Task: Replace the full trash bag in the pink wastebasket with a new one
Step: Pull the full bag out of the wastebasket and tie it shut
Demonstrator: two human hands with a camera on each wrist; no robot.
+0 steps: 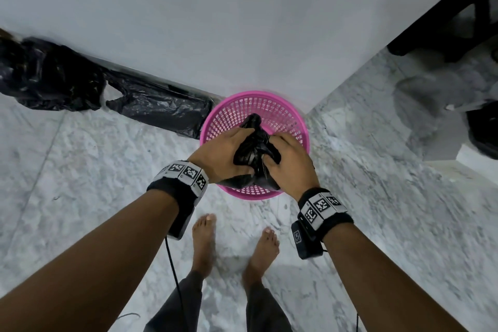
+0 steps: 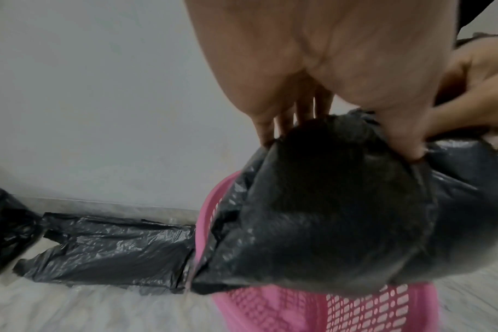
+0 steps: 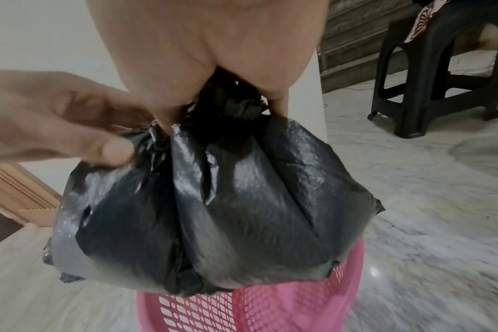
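Note:
A pink mesh wastebasket [image 1: 272, 105] stands on the marble floor against the white wall. Above its mouth I hold a full black trash bag [image 1: 252, 152] by its gathered top. My left hand [image 1: 229, 152] grips the bunched plastic from the left and my right hand [image 1: 283, 156] grips it from the right. In the left wrist view the bag [image 2: 327, 213] bulges over the pink rim [image 2: 356, 307]. The right wrist view shows the bag [image 3: 228, 213], its lower part at the basket's rim [image 3: 270, 310]. A flat, unfilled black bag [image 1: 159, 108] lies on the floor just left of the basket.
A crumpled black bag [image 1: 45, 75] lies further left along the wall. A black plastic stool [image 3: 441, 78] stands to the right, past the wall's corner. My bare feet [image 1: 204, 240] are on the floor just in front of the basket.

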